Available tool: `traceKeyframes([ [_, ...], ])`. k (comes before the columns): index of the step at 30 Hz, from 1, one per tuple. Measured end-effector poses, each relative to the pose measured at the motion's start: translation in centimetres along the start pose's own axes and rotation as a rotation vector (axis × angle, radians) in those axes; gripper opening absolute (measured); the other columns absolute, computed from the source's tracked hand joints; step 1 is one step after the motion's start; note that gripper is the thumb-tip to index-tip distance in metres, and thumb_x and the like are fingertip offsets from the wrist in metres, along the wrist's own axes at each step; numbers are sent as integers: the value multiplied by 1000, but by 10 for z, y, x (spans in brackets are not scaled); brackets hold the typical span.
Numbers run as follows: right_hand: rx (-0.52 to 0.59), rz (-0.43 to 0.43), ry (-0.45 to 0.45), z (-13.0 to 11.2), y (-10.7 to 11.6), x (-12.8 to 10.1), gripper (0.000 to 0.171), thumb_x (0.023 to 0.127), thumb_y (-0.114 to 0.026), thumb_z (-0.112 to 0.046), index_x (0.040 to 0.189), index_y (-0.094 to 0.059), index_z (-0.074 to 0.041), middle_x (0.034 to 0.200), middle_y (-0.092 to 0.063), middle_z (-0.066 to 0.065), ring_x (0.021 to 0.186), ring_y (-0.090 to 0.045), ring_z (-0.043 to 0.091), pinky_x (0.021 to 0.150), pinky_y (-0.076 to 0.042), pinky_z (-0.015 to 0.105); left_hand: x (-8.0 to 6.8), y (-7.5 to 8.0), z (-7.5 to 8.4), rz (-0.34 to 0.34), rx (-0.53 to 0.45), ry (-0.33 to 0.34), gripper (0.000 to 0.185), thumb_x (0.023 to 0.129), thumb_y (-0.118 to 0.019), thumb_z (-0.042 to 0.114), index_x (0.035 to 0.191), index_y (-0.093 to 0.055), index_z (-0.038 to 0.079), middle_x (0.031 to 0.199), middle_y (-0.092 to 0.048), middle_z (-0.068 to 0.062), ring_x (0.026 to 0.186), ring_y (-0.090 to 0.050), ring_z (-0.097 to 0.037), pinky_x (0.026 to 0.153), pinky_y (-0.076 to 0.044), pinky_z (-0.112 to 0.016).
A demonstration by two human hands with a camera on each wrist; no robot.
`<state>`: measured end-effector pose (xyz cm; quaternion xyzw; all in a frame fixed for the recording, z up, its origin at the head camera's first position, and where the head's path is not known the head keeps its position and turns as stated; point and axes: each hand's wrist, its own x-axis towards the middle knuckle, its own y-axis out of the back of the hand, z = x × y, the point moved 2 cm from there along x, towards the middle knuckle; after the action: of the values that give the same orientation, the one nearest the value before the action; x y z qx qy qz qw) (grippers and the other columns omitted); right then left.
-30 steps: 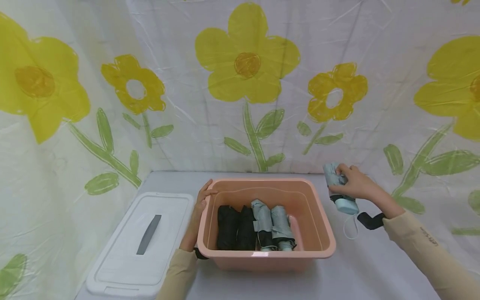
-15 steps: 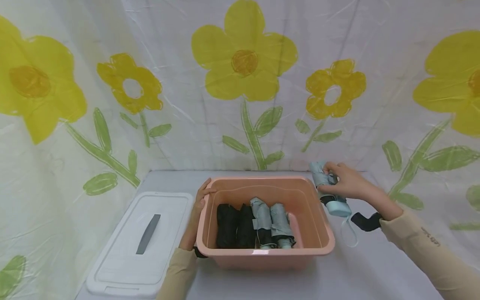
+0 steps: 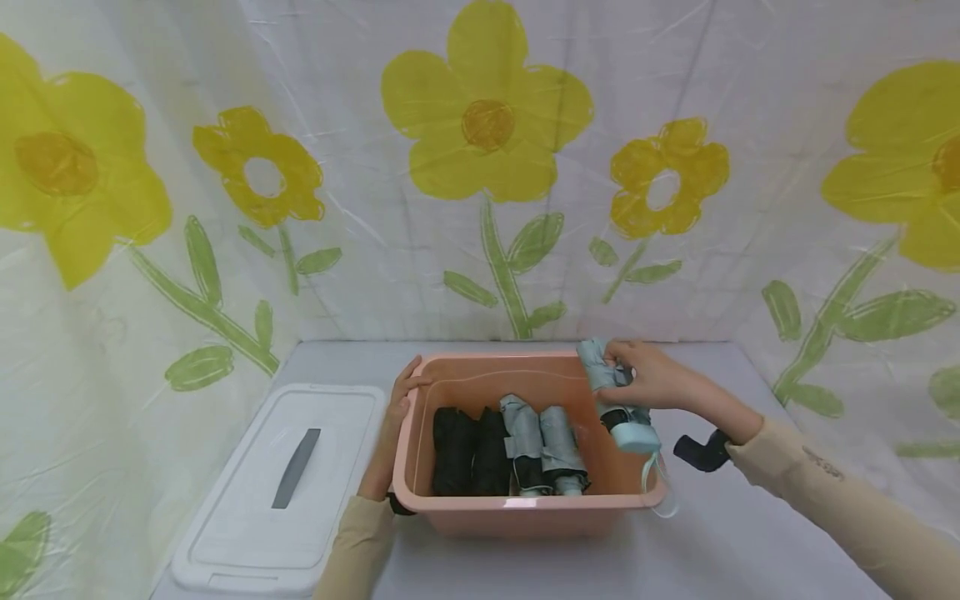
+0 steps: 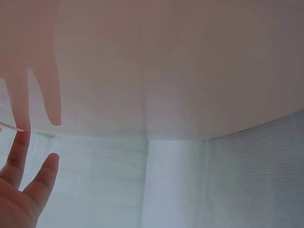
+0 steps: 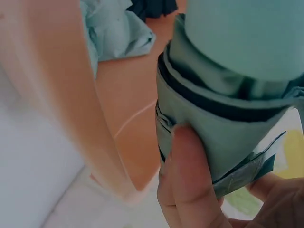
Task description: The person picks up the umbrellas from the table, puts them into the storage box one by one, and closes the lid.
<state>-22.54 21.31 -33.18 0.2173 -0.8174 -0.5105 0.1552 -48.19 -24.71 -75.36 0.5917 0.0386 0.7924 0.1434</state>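
Observation:
My right hand (image 3: 658,377) grips a folded light-blue umbrella (image 3: 596,364) over the right side of a pink plastic bin (image 3: 531,527). The umbrella tilts, its pale handle end (image 3: 636,437) toward me and a wrist loop dangling past the bin's rim. Close up in the right wrist view, fingers and thumb wrap the umbrella's rolled fabric (image 5: 223,137). Inside the bin lie two black folded umbrellas (image 3: 455,454) at left and two light-blue ones (image 3: 561,442) beside them. My left hand (image 3: 399,404) rests at the bin's left rim, its fingers straight in the left wrist view.
Left of the bin, a white lid (image 3: 240,508) with a grey handle (image 3: 296,468) lies flat on the pale table (image 3: 720,533). A white curtain (image 3: 360,275) printed with yellow flowers hangs behind and at the sides.
My right hand has carried the light-blue umbrella leftward, from beside the bin to over its right side. The left hand stays at the left rim.

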Motion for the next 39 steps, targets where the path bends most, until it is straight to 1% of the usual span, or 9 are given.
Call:
traceKeyframes([
  [3,-6,-22,29,-2,-4,3,36,78,-68,-37,86,-43,-12,73,-38,1,68,-36,16,58,-30,29,29,-8,33,13,-8,-24,64,94,-35,55,121,-61,3,146,-27,-27,138,-19,-39,112,-16,-42],
  [9,-10,-100,-5,-6,-12,8,38,79,-67,-39,86,-41,-12,73,-34,3,68,-31,17,58,-28,29,118,-37,166,63,-71,209,57,98,-33,46,125,-56,2,150,-22,-20,141,-14,-32,113,-11,-38],
  [12,-29,-155,-23,-8,-16,10,40,80,-67,-40,87,-40,-11,74,-34,4,68,-31,18,58,-27,29,145,-45,201,78,-108,236,51,99,-32,41,127,-55,5,152,-21,-13,142,-12,-26,113,-7,-36],
  [15,-54,-194,-20,-9,-19,13,42,80,-68,-40,86,-40,-10,74,-34,5,69,-32,18,58,-28,30,127,-40,176,68,-99,223,52,100,-31,40,126,-55,3,152,-20,-15,141,-12,-29,113,-7,-39],
  [20,-86,-252,-6,-10,-25,20,41,81,-67,-37,83,-38,-9,70,-30,2,65,-31,16,58,-26,29,42,-14,58,24,-28,87,63,96,-32,52,122,-58,1,147,-22,-28,138,-14,-41,113,-10,-44],
  [23,-94,-285,-1,-12,-29,24,39,82,-67,-33,80,-36,-8,68,-27,0,63,-27,15,57,-23,28,15,-8,29,34,-41,126,67,93,-36,57,121,-59,1,148,-21,-28,138,-12,-42,112,-7,-48],
  [27,-140,-326,-6,-16,-32,30,40,81,-68,-33,76,-36,-8,67,-25,-1,61,-24,13,57,-21,26,9,-9,34,54,-65,226,70,91,-39,59,121,-58,-1,149,-18,-27,139,-8,-42,112,-6,-49],
  [34,-282,-471,-84,-18,-45,45,30,77,-66,-35,77,-51,-9,66,-39,-1,60,-36,13,57,-28,26,90,-28,129,53,-103,169,54,97,-37,44,124,-58,2,150,-22,-19,140,-14,-32,113,-10,-40],
  [39,-329,-522,-117,1,-72,58,30,68,-72,-34,63,-52,-12,65,-46,0,59,-40,15,55,-34,28,103,-32,139,23,-40,65,52,101,-30,39,126,-55,0,149,-22,-22,140,-14,-33,113,-11,-36],
])
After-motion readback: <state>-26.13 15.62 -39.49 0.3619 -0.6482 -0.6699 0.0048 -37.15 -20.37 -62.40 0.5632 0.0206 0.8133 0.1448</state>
